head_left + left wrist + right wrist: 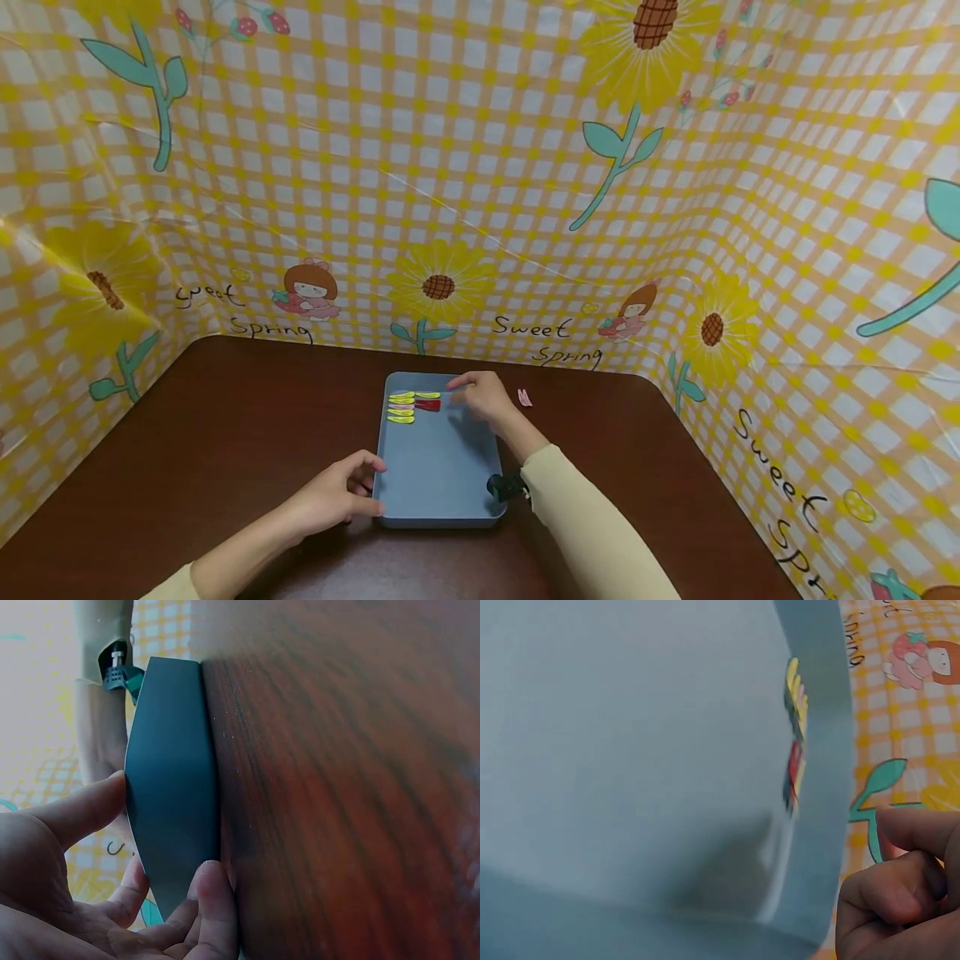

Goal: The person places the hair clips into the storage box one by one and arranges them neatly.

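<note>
A blue-grey rectangular tray (438, 475) lies on the dark table. My left hand (341, 492) grips its left side near the front corner, thumb at the rim and other fingers against the outer wall (172, 772). At the far left inside the tray is a column of snap hair clips (401, 410), mostly yellow with a pink one among them. Beside them lie a yellow clip (427, 395) and red clips (427, 406). My right hand (480, 398) hovers over the far right corner, index finger extended and other fingers bent (892, 896), with nothing visible between them.
Pink hair clips (524, 397) lie on the table (592, 450) right of the tray. A checked sunflower cloth (450, 192) hangs around the table's back and sides. A small black device (508, 486) on the right wrist overlaps the tray's near right corner.
</note>
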Available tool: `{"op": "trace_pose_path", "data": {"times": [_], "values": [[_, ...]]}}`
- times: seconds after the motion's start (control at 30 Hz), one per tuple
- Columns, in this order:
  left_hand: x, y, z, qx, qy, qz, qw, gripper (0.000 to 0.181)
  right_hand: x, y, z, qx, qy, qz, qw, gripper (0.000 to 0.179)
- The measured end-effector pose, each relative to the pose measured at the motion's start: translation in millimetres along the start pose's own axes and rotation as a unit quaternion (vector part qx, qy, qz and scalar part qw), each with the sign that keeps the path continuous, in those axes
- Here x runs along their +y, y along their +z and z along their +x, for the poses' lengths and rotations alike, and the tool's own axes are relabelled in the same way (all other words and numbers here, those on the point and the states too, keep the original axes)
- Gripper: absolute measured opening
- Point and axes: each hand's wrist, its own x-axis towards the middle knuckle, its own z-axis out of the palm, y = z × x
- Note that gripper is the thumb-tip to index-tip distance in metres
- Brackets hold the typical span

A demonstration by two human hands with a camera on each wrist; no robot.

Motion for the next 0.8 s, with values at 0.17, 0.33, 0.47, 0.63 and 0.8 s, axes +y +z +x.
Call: {"op": "trace_pose_path", "data": {"times": [0.17, 0.33, 0.47, 0.63, 0.8], "values": [[-1.5, -0.5, -0.3, -0.001, 0.001, 0.001, 1.0, 0.05, 0.3, -11.7, -1.8, 0.015, 0.003, 0.0, 0.9999, 0.025], [-0.2, -0.4, 0.1, -0.008, 0.002, -0.003, 1.0, 0.049, 3.6, -23.2, -1.0, 0.027, 0.021, 0.013, 0.9993, 0.023], [0.9, 0.7, -0.1, -0.009, 0.003, -0.006, 0.9999, 0.049, 4.7, -33.9, -2.4, 0.023, 0.03, 0.04, 0.9985, 0.025], [1.5, 0.1, -0.6, -0.009, 0.003, -0.009, 0.9999, 0.049, 12.1, -44.4, -1.5, 0.029, 0.033, 0.049, 0.9979, 0.026], [1.0, -0.7, -0.5, -0.009, 0.0, -0.004, 1.0, 0.05, 24.3, -49.8, 1.2, 0.039, 0.033, 0.066, 0.9965, 0.026]]}}
